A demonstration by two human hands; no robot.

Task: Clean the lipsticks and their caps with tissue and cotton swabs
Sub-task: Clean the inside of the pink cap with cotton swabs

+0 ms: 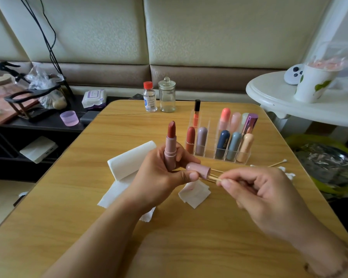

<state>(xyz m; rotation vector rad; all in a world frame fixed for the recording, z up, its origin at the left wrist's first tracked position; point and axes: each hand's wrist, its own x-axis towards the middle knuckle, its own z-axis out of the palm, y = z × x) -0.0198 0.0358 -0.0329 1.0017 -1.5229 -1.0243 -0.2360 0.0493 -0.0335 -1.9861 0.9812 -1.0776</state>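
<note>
Left hand fingers grip both the upright lipstick and its cap above the bench — right hand fingers pinch cotton swabs entering the cap

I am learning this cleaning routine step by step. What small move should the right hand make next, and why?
Probably twist the cotton swabs inside the pink cap. The right hand pinches their wooden sticks, whose tips are already in the cap's open mouth, while the left hand holds the cap and the uncapped lipstick.
</note>
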